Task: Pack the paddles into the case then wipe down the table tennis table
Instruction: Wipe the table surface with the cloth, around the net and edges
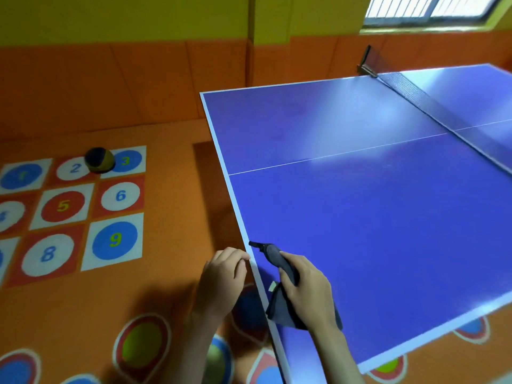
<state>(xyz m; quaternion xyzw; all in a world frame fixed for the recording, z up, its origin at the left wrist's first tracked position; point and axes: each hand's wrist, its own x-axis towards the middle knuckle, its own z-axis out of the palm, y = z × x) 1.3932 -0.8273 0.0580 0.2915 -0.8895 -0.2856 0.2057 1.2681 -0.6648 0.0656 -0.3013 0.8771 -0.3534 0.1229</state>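
The blue table tennis table (360, 212) fills the right side of the head view, its white-edged corner near me. A grey cloth (277, 300) lies bunched on the table's near left edge, gripped in my right hand (307, 289). One dark end of the cloth pokes out toward the edge. My left hand (221, 278) hangs just off the table's left edge, fingers curled, fingertips touching the white border, nothing visible in it. No paddles or case are in view.
The net (432, 98) crosses the table at the far right, clamped by a black post (367, 62). A dark ball (99, 159) rests on the numbered floor squares at left. An orange padded wall stands behind.
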